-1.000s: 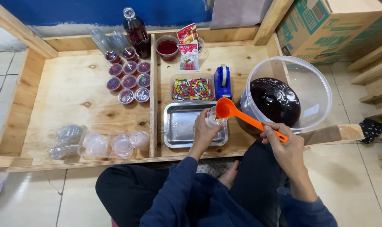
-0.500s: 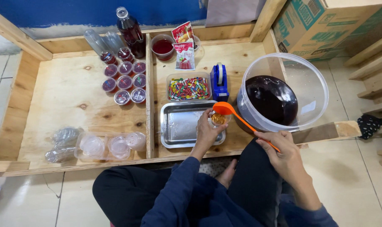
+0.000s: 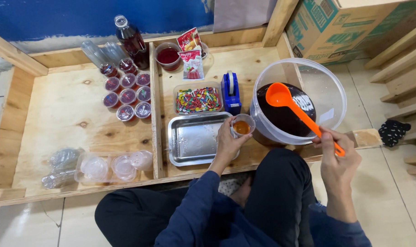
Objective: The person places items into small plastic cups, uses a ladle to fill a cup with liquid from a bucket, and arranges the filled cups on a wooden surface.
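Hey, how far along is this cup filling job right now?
Done: eight filled cups stand grouped on the left board. In hand: the left hand holds a small cup with liquid beside the metal tray; the right hand holds the orange ladle over the big bowl. Left: empty cups wait unfilled.

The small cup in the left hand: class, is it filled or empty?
Filled: the cup, held upright by the left hand over the tray, shows orange-brown liquid inside.

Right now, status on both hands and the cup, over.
Left hand grips small clear plastic cup holding liquid, above steel tray's edge. Right hand holds orange plastic ladle over big clear tub of dark liquid. Nothing in between.
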